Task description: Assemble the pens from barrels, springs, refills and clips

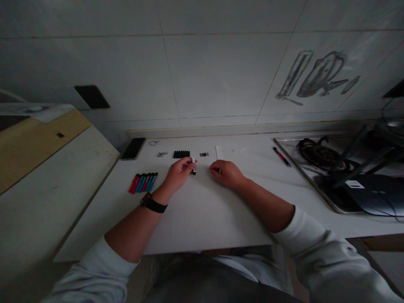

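Note:
My left hand (179,173) is closed on a small black and white pen part (193,166), held upright just above the white counter (195,210). My right hand (226,173) rests on the counter with fingers curled, pinching something small that I cannot make out, just below a white strip (219,152). Behind my hands lie a row of black caps (181,154), a small dark piece (204,155) and some tiny metal parts (162,154). A bundle of red and blue pen barrels (143,182) lies to the left of my left hand.
A dark phone (133,148) lies at the counter's back left. A red and black pen (281,156) and small white bits (239,150) sit to the right. A gas stove (334,168) with a dark stand over it fills the right side. A tiled wall runs behind.

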A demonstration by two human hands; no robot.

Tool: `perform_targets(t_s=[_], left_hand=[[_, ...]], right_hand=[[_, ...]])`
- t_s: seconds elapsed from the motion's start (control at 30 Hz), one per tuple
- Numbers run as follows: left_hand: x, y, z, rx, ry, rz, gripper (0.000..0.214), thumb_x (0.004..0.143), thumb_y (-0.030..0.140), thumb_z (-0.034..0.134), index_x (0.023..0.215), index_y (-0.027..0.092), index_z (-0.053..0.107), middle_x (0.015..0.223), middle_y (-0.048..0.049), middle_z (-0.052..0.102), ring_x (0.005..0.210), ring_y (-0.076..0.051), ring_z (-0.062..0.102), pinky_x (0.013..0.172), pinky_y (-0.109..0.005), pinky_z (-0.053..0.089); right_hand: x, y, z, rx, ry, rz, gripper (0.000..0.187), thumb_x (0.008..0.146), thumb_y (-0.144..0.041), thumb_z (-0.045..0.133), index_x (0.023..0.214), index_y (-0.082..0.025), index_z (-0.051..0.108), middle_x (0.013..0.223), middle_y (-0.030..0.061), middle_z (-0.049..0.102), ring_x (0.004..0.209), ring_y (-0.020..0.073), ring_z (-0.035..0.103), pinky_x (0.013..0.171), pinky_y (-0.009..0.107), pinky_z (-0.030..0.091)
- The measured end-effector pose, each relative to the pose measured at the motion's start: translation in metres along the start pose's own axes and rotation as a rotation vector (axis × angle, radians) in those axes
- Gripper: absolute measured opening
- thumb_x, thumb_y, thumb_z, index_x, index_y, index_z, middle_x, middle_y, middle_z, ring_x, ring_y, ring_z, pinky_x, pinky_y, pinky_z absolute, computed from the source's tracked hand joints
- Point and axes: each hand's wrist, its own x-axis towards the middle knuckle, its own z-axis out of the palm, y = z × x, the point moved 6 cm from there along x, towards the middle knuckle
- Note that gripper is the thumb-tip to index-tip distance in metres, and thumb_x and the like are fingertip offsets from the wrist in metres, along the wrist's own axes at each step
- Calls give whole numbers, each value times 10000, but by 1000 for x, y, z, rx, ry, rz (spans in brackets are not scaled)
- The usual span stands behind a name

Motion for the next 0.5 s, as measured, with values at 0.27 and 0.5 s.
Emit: perform_targets(t_s=[0.27,0.5], left_hand=[[-1,3,1,106,-26,79,235,983,378,562,1045,178,669,918,-56,711,825,-160,678,740,-278,554],[-3,8,4,265,-76,158,188,1011,316,523,985,184,655,884,-40,700,790,-152,655,720,-274,517]], right_hand=[[-13,109,-76,-134,476,400,270,900,-257,587,1134,-191,705,985,81,742,808,193,658,786,313,498],[-30,181,-88,-285,341,653,346,834,-217,605,1156,-168,720,1035,99,738,902,215,643,865,336,486]])
